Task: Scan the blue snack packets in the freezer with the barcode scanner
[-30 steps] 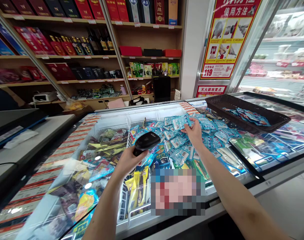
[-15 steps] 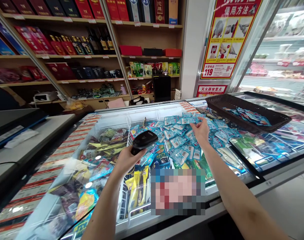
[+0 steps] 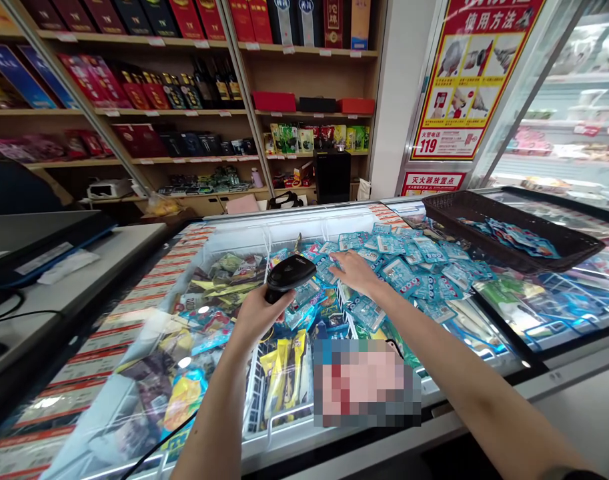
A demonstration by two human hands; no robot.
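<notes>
A black handheld barcode scanner (image 3: 290,272) is gripped by its handle in my left hand (image 3: 259,315), its head tipped up over the freezer glass. My right hand (image 3: 358,272) lies low over the left part of a spread of small blue packets (image 3: 409,277), palm down with the fingers stretched out. No packet shows in its fingers; what lies under the palm is hidden. The packets overlap loosely on the glass top of a chest freezer (image 3: 304,443).
A dark woven basket (image 3: 579,248) with several blue packets stands at the right on the glass. Yellow wrapped goods (image 3: 287,373) lie in wire baskets below. The scanner cord (image 3: 157,443) trails at lower left. A pixelated patch (image 3: 369,383) covers the front edge.
My right hand has moved left across the packets, and its bent fingers have stretched out. My left hand still holds the scanner in nearly the same place. The view has shifted slightly.
</notes>
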